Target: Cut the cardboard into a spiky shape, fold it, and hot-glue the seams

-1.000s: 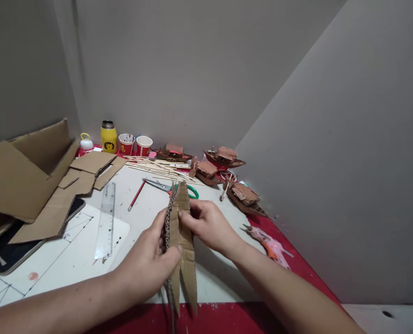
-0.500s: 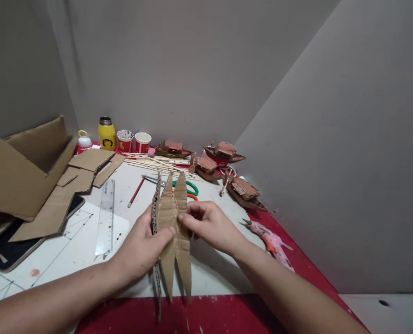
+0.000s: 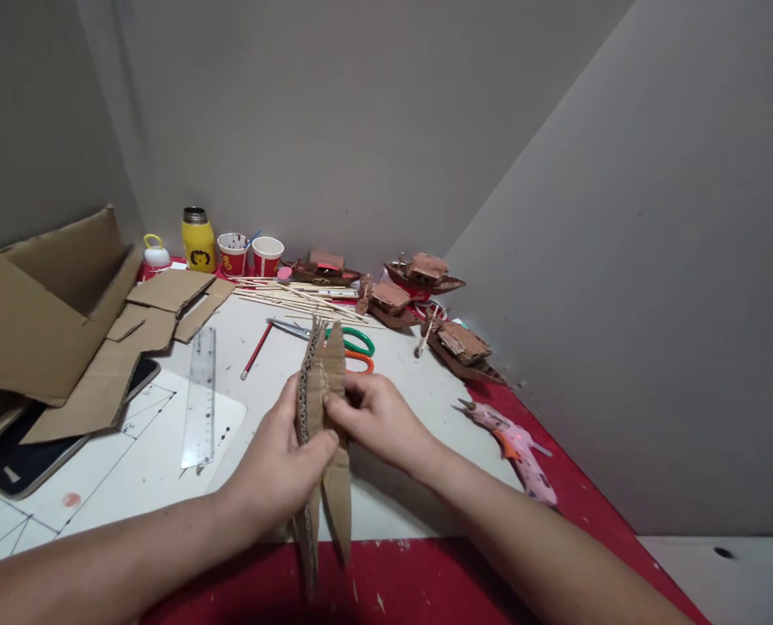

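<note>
A folded brown cardboard piece (image 3: 336, 486) with pointed ends stands upright between my hands, over the front of the table. My left hand (image 3: 292, 456) is closed around its left side, the thumb pressed on the face near the middle. Along that side a corrugated edge shows. My right hand (image 3: 377, 421) pinches the right panel, thumb in front and the other fingers behind, partly hidden. Just beyond the cardboard lie scissors (image 3: 359, 345) with a green and an orange handle, partly covered by its tip.
A clear ruler (image 3: 200, 399), a pencil (image 3: 256, 351) and thin wooden sticks (image 3: 295, 299) lie on the table. At left are a cardboard box (image 3: 28, 321) and flat scraps. Several brown model boats (image 3: 465, 347) stand at the back right. A pink glue gun (image 3: 513, 447) rests at right.
The cardboard's panels have been squeezed closer together and turned, so it looks narrower. My left thumb has shifted right across it. My right hand still pinches the right panel.
</note>
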`<act>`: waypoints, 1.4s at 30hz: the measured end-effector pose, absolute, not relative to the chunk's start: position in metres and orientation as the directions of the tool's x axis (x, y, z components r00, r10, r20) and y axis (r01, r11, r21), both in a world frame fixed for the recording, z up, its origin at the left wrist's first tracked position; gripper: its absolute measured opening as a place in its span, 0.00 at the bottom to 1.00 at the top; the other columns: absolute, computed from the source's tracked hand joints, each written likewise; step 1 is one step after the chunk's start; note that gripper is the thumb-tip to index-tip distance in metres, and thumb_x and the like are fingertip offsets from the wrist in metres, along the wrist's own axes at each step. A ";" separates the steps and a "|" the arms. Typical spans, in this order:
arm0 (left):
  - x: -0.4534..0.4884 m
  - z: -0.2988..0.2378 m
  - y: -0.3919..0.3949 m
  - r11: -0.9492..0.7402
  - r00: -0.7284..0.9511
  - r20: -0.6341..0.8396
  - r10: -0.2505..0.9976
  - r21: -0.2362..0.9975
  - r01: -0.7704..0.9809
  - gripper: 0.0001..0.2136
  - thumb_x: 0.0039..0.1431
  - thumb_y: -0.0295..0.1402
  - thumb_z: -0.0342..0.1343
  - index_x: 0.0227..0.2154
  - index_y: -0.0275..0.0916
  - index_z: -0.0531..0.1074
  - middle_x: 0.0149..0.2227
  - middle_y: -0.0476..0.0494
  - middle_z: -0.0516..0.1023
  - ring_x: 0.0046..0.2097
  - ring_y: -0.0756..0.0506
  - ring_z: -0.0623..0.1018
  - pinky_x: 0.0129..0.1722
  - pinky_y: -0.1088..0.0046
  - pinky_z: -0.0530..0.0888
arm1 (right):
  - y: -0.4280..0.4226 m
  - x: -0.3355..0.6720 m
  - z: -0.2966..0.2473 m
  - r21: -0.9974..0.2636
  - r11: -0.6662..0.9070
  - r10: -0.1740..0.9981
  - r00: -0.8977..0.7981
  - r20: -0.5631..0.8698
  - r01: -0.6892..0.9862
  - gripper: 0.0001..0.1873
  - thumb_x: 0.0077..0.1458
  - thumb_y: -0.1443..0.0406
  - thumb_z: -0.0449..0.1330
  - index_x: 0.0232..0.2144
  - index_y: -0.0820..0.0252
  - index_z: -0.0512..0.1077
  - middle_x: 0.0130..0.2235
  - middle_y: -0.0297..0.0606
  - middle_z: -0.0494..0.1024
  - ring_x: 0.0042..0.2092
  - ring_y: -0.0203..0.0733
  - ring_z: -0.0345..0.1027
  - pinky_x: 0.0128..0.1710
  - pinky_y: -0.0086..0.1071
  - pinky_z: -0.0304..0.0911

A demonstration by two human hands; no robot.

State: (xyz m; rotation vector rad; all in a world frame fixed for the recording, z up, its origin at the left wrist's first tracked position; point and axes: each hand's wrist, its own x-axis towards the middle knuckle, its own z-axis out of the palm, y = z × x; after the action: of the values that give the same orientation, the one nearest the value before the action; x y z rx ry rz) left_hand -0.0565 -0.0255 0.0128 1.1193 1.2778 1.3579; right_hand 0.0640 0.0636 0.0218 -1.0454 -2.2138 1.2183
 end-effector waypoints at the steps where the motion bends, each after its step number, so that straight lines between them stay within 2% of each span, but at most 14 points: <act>1: -0.058 0.015 -0.025 -0.017 -0.135 0.001 0.991 0.993 -0.116 0.21 0.54 0.25 0.52 0.52 0.40 0.65 0.48 0.44 0.78 0.47 0.43 0.78 0.48 0.66 0.73 | 0.065 0.066 0.026 -0.888 0.253 0.756 -0.651 -0.067 0.385 0.08 0.50 0.64 0.54 0.26 0.62 0.71 0.22 0.30 0.67 0.22 0.32 0.55 0.22 0.27 0.54; 3: -0.062 0.018 -0.023 0.008 -0.109 -0.031 0.994 0.979 -0.204 0.20 0.54 0.25 0.53 0.51 0.38 0.67 0.47 0.43 0.79 0.45 0.43 0.79 0.45 0.67 0.74 | 0.066 0.071 0.033 -0.920 0.129 0.735 -0.658 -0.162 0.371 0.10 0.49 0.61 0.55 0.26 0.62 0.70 0.21 0.29 0.65 0.21 0.32 0.55 0.20 0.25 0.53; 6: -0.066 0.019 -0.022 0.025 -0.107 -0.049 0.993 0.976 -0.216 0.18 0.54 0.27 0.54 0.50 0.37 0.69 0.46 0.43 0.80 0.43 0.44 0.79 0.42 0.69 0.75 | 0.064 0.076 0.038 -0.919 0.082 0.718 -0.662 -0.214 0.386 0.09 0.46 0.61 0.57 0.25 0.63 0.70 0.21 0.29 0.65 0.21 0.31 0.54 0.18 0.24 0.51; 13: -0.069 0.024 -0.022 0.061 -0.092 -0.071 0.993 0.993 -0.103 0.15 0.53 0.25 0.52 0.45 0.35 0.72 0.38 0.45 0.81 0.39 0.44 0.79 0.37 0.72 0.74 | 0.064 0.078 0.030 -0.956 0.086 0.694 -0.706 -0.144 0.280 0.06 0.45 0.65 0.56 0.25 0.62 0.71 0.22 0.29 0.68 0.21 0.30 0.55 0.19 0.24 0.53; 16: -0.066 0.025 -0.025 0.064 -0.084 -0.065 0.994 0.998 -0.016 0.14 0.54 0.26 0.50 0.44 0.35 0.72 0.39 0.43 0.80 0.40 0.44 0.79 0.39 0.70 0.74 | 0.062 0.078 0.025 -0.955 0.123 0.702 -0.704 -0.110 0.272 0.07 0.46 0.65 0.55 0.27 0.63 0.72 0.25 0.31 0.71 0.24 0.32 0.58 0.22 0.25 0.55; 20: -0.061 0.018 -0.027 0.082 -0.125 -0.048 0.991 0.955 0.285 0.15 0.54 0.29 0.52 0.46 0.37 0.69 0.36 0.43 0.79 0.38 0.41 0.78 0.40 0.65 0.73 | 0.059 0.072 0.016 -0.858 0.308 0.778 -0.628 -0.022 0.412 0.07 0.46 0.67 0.55 0.25 0.63 0.72 0.25 0.35 0.73 0.28 0.37 0.62 0.27 0.28 0.59; 22: -0.060 0.016 -0.025 0.102 -0.160 -0.047 0.986 0.932 0.349 0.15 0.54 0.29 0.52 0.46 0.37 0.69 0.35 0.43 0.79 0.38 0.40 0.77 0.39 0.64 0.73 | 0.060 0.069 0.014 -0.827 0.343 0.799 -0.601 0.007 0.446 0.05 0.45 0.69 0.55 0.24 0.63 0.71 0.25 0.35 0.72 0.28 0.37 0.62 0.28 0.28 0.60; 27: -0.070 0.019 -0.017 0.009 -0.098 -0.005 0.995 0.999 0.043 0.16 0.54 0.26 0.50 0.46 0.36 0.71 0.42 0.43 0.80 0.41 0.43 0.79 0.40 0.69 0.75 | 0.060 0.074 0.026 -0.938 0.154 0.754 -0.650 -0.092 0.312 0.07 0.48 0.67 0.55 0.29 0.63 0.73 0.25 0.31 0.71 0.23 0.32 0.58 0.23 0.24 0.58; 30: -0.074 0.021 -0.014 0.022 -0.081 -0.026 0.996 0.998 -0.058 0.16 0.54 0.26 0.51 0.46 0.35 0.71 0.43 0.43 0.81 0.38 0.44 0.79 0.38 0.70 0.75 | 0.056 0.080 0.029 -0.935 0.106 0.761 -0.633 -0.142 0.337 0.08 0.47 0.66 0.57 0.31 0.64 0.73 0.25 0.31 0.70 0.22 0.31 0.57 0.20 0.24 0.56; 33: -0.073 0.020 -0.014 -0.008 -0.103 0.004 0.995 0.999 -0.042 0.16 0.54 0.26 0.52 0.46 0.34 0.71 0.42 0.43 0.81 0.39 0.44 0.79 0.39 0.70 0.75 | 0.050 0.081 0.026 -0.930 0.066 0.762 -0.620 -0.186 0.361 0.05 0.45 0.67 0.57 0.27 0.63 0.71 0.23 0.31 0.70 0.22 0.31 0.58 0.20 0.23 0.56; 37: -0.072 0.017 -0.016 -0.047 -0.115 0.049 0.992 0.999 0.020 0.15 0.55 0.25 0.51 0.46 0.35 0.72 0.41 0.44 0.81 0.41 0.44 0.79 0.41 0.70 0.74 | 0.047 0.078 0.023 -0.944 -0.052 0.708 -0.655 -0.266 0.327 0.03 0.44 0.68 0.55 0.22 0.61 0.68 0.18 0.27 0.68 0.19 0.29 0.57 0.18 0.23 0.55; 42: -0.072 0.010 -0.020 0.007 -0.042 -0.003 0.999 0.996 0.084 0.13 0.55 0.26 0.53 0.43 0.36 0.73 0.41 0.44 0.81 0.41 0.43 0.79 0.43 0.69 0.74 | 0.047 0.081 0.021 -0.968 -0.033 0.701 -0.685 -0.201 0.250 0.03 0.44 0.67 0.56 0.21 0.60 0.68 0.19 0.26 0.66 0.19 0.29 0.56 0.19 0.23 0.56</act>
State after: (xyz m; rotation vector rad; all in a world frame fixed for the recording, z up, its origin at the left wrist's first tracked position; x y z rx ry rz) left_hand -0.0719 -0.0197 0.0098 1.2470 1.3045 1.1954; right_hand 0.0815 0.0470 0.0212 -1.0004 -1.8979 1.7674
